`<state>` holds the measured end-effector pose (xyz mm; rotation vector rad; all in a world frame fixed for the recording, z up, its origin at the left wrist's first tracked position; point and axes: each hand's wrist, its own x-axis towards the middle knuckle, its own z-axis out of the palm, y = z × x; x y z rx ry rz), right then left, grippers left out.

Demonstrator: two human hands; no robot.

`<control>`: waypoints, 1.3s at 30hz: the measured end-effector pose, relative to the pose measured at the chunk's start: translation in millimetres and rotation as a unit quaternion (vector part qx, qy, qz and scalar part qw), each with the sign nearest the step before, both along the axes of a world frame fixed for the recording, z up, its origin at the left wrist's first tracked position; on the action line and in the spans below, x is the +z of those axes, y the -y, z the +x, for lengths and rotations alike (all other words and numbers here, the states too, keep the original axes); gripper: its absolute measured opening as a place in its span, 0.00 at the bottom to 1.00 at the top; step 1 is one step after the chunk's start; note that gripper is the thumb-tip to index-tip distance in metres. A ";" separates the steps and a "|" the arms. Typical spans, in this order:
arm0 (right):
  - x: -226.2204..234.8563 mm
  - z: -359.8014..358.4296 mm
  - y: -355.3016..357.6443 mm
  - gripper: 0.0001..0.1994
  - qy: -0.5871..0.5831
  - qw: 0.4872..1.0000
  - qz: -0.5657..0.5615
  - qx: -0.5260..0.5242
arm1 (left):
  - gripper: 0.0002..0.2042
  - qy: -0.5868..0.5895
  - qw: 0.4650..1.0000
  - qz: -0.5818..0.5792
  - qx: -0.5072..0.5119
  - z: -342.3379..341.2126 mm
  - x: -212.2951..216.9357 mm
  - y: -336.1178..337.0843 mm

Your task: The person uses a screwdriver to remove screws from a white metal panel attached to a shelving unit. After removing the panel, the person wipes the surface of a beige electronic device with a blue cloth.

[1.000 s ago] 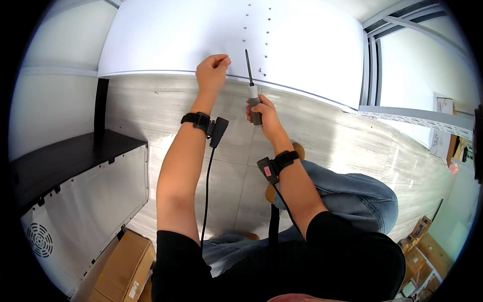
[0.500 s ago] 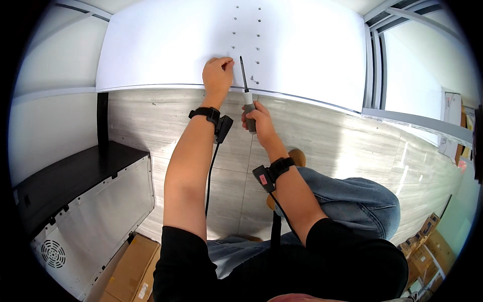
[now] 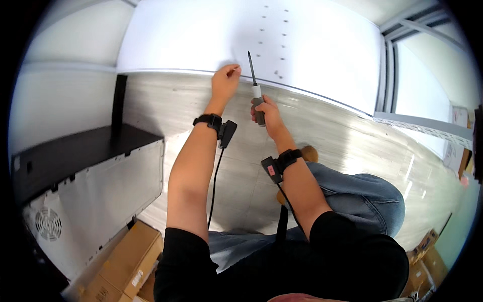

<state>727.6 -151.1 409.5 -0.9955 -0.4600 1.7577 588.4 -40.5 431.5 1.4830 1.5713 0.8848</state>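
My right hand point(image 3: 267, 113) is wrapped round the grey handle of a screwdriver point(image 3: 257, 93). Its dark shaft points away from me, with the tip above the white panel. At the panel's near edge, left of the screwdriver, my left hand point(image 3: 226, 82) has thumb and fingertips pinched together; whatever may be between them is too small to make out. Two rows of small screws stand on the white panel point(image 3: 176, 40), right of my left hand. The nearest in the left row is a screw point(image 3: 258, 55); two small pieces point(image 3: 278, 75) lie close together at the right row's near end.
A black-topped metal cabinet point(image 3: 100, 176) stands at the left, with cardboard boxes point(image 3: 126, 256) below it. Metal framing point(image 3: 390, 75) borders the panel's right end. More boxes point(image 3: 427, 256) are at the lower right. Cables hang from both wrist straps.
My left hand has drawn back from the screw rows to the panel's near edge, uncovering another screw in the left row. The screwdriver stays in my right hand. The whole view has shifted.
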 end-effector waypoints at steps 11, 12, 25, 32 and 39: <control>26.5 -119.9 71.5 0.13 0.110 0.908 0.134 0.380 | 0.17 0.371 0.900 -0.004 0.231 -147.2 69.3 186.5; 28.3 -132.0 86.6 0.13 0.118 0.891 0.138 0.417 | 0.17 0.360 0.900 0.009 0.247 -164.7 68.7 209.9; 3.2 -243.6 183.3 0.15 0.151 0.802 0.098 0.569 | 0.15 0.369 0.844 -0.008 0.388 -290.6 13.7 366.1; 3.2 -267.7 208.7 0.14 0.063 0.827 0.091 0.552 | 0.15 0.322 0.869 -0.017 0.375 -313.6 34.4 371.8; 5.3 -269.3 215.3 0.16 0.053 0.841 0.067 0.535 | 0.15 0.315 0.874 -0.031 0.369 -314.7 28.6 371.4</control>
